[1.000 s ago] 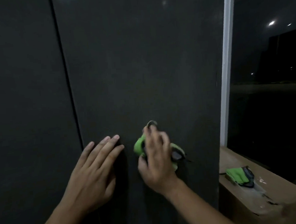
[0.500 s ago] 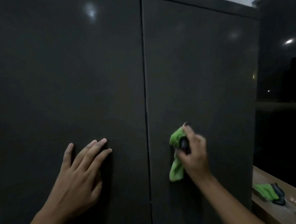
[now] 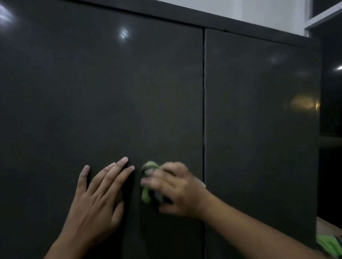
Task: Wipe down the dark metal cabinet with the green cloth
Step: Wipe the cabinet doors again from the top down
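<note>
Bare cabinet [image 3: 104,93] face across upper and left frame, left hand [image 3: 96,202] flat on it at lower centre, right hand [image 3: 180,191] gripping green cloth [image 3: 150,165] just beside, narrow gap between them, right door [image 3: 262,123] bare, ledge [image 3: 324,228] with second cloth [image 3: 329,244] in lower right corner

It looks like an office or storeroom: a tall dark metal cabinet [image 3: 103,89] stands against a white wall [image 3: 258,4], beside a pale-framed window [image 3: 337,83].
</note>
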Demonstrator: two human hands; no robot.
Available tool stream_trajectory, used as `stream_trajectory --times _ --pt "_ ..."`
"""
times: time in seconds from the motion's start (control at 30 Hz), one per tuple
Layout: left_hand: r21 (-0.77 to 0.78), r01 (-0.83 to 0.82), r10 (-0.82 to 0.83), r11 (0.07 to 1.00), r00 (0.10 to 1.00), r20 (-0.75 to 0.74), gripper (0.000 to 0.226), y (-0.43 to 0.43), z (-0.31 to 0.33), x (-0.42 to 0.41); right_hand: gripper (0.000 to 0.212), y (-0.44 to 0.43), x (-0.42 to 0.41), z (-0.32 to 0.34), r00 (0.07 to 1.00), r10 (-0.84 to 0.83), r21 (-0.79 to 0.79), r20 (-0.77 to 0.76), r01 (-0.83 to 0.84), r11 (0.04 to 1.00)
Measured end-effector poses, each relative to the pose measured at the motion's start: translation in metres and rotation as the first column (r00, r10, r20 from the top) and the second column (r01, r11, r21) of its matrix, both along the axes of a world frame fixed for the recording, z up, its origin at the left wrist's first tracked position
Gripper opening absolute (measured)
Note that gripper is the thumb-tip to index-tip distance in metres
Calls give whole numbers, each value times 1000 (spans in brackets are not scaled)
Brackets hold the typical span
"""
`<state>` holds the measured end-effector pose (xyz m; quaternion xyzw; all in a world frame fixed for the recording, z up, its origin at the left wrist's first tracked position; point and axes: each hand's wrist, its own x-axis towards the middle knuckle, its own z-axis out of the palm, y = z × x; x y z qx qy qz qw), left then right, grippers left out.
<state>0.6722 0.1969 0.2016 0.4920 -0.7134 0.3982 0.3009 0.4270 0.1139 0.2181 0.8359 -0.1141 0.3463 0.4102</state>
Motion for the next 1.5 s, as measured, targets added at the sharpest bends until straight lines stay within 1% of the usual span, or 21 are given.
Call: stream_trajectory --times 0.07,0.1,0.17,0.23,0.3,0.37,0.43,0.5,0.53,0.57,0.63,0.73,0.83,0.9,1.07,1.17,1.23,1.3,1.37,1.43,1.5 --pt "-12 2 -2 1000 1000 -14 72 0 4 1 46 2 -6 -20 976 -36 -91 -217 16 996" --pt "-10 1 -1 1000 1000 -16 73 0 7 2 42 2 -12 -22 958 -56 -143 -281 16 990" --pt "-3 2 -2 1000 1000 -24 73 1 11 4 39 0 -28 -15 959 -88 -221 -269 27 975" --pt "0 8 -8 1000 1000 -28 73 2 15 4 45 -7 -46 2 991 -107 -243 -83 84 966" --pt "-2 24 -24 1000 999 -38 71 3 17 3 62 -15 -62 26 974 -131 -195 186 167 966" --pt "0 38 -38 999 998 -52 71 2 19 -1 66 -19 -72 52 866 -149 -87 477 215 973" --pt "10 42 -42 999 998 -37 73 -1 24 -5 64 -22 -73 77 701 -151 31 697 181 983" --pt "12 41 -41 999 999 4 76 -6 36 -11 62 -24 -63 91 593 -131 77 794 116 990" --pt "11 39 -39 999 999 22 78 -9 44 -16 62 -24 -55 92 579 -118 81 807 89 993" --pt "8 36 -36 999 999 35 79 -12 53 -22 62 -23 -50 91 594 -100 77 798 64 995" --pt "-7 35 -34 999 998 47 80 -19 72 -38 63 -21 -52 86 680 -66 63 730 30 998" --pt "-46 30 -27 998 998 62 78 -32 101 -70 49 -24 -82 89 836 -77 -19 543 104 994" --pt "-73 37 -31 997 997 77 73 -44 126 -101 38 -39 -117 108 885 -74 -107 460 138 985" --pt "-81 44 -36 996 994 100 74 -51 139 -120 38 -51 -135 127 845 -54 -91 532 120 989" --pt "-135 96 -72 986 983 171 69 -67 167 -156 43 -72 -177 201 658 -23 -19 753 57 998" --pt "-152 136 -117 979 985 130 69 -73 184 -171 46 -80 -197 250 535 -15 8 844 16 1000" --pt "-170 141 -126 975 987 99 67 -76 193 -180 47 -85 -205 272 498 -15 4 867 23 1000" --pt "-197 137 -124 971 989 79 62 -79 197 -187 47 -87 -205 278 497 -8 -9 868 32 999" --pt "-220 143 -137 965 990 44 59 -83 199 -192 47 -86 -200 270 558 14 -38 830 32 999" --pt "-236 154 -158 959 987 5 56 -85 198 -194 44 -81 -195 253 693 68 -94 718 0 996" --pt "-246 160 -169 956 986 -14 55 -87 198 -195 44 -75 -188 226 832 82 -104 549 -30 994"
